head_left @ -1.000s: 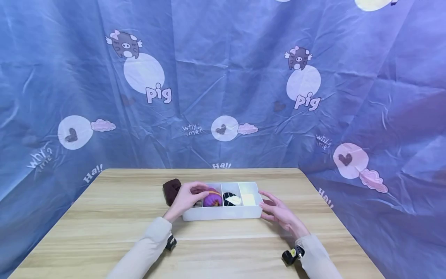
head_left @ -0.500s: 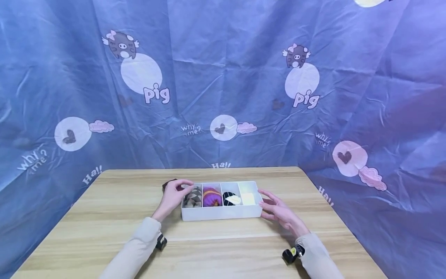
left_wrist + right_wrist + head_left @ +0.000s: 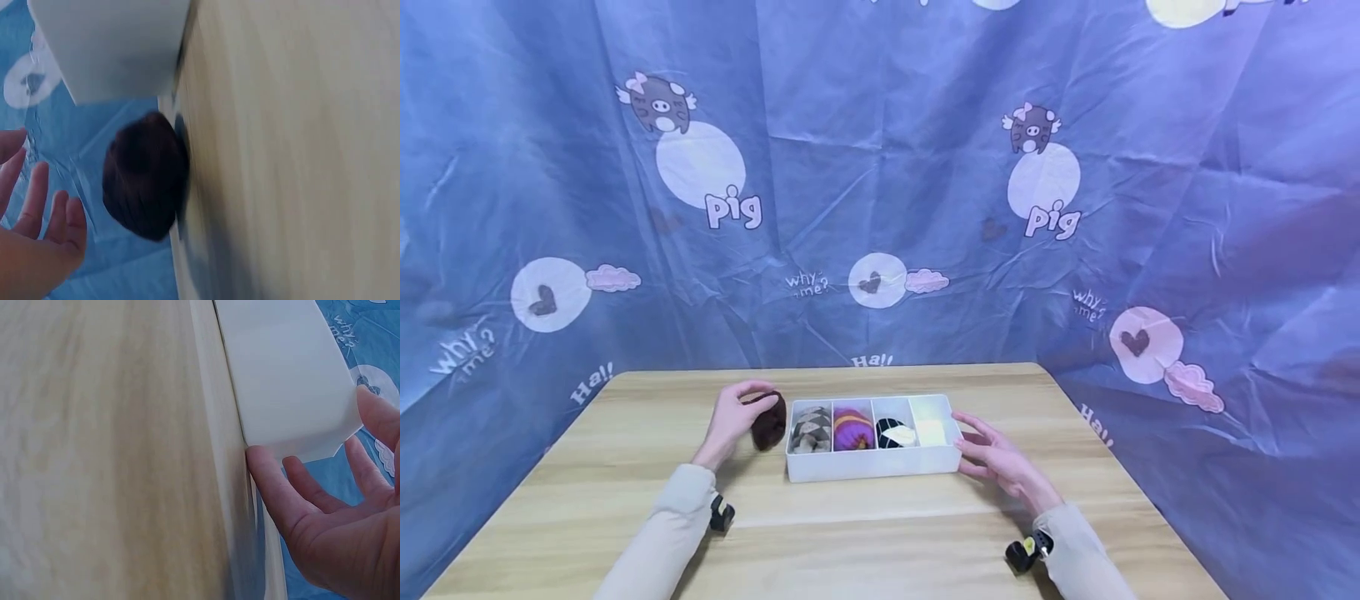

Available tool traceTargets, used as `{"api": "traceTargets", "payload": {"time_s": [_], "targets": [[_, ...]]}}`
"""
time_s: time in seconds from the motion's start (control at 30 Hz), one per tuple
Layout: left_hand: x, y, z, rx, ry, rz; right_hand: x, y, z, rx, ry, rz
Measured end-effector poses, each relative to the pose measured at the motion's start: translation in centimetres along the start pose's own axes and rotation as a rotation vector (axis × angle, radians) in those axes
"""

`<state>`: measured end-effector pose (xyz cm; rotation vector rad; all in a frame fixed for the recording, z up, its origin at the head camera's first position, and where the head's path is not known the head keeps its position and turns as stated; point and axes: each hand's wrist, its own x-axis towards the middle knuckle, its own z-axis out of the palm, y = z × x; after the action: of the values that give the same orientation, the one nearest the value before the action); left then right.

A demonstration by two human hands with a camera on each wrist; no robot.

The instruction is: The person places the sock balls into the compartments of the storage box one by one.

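Observation:
A dark brown balled-up sock (image 3: 769, 423) lies on the table just left of a white divided box (image 3: 872, 463). My left hand (image 3: 734, 417) is at its left side, thumb and index overlapping it in the head view. In the left wrist view, a gap shows between the loosely spread fingers and the brown sock (image 3: 147, 178). The box holds a grey patterned sock ball (image 3: 812, 430), a purple and orange one (image 3: 853, 430) and a black and white one (image 3: 895, 433). My right hand (image 3: 1000, 458) touches the box's right end with spread, slightly bent fingers (image 3: 275, 481).
The box's rightmost compartment (image 3: 931, 423) shows only its white inside. Wood-grain table (image 3: 850, 542) extends in front of the box and to both sides. A blue printed cloth (image 3: 880, 183) hangs behind the table's far edge.
My left hand has moved left, from over the box's left compartments to beside the brown sock, uncovering the grey patterned one. My right hand stays at the box's end.

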<state>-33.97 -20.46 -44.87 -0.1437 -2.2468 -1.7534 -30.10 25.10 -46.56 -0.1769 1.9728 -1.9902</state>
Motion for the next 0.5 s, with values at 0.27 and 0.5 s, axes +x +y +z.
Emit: {"api": "traceTargets", "payload": {"time_s": [0.27, 0.5], "targets": [[0.2, -1.2, -1.6, 0.016, -0.001, -0.096, 0.0, 0.4, 0.0, 0.013, 0.007, -0.006], [0.3, -1.2, -2.0, 0.090, -0.057, -0.133, 0.1, 0.2, 0.0, 0.007, -0.003, -0.007]]}}
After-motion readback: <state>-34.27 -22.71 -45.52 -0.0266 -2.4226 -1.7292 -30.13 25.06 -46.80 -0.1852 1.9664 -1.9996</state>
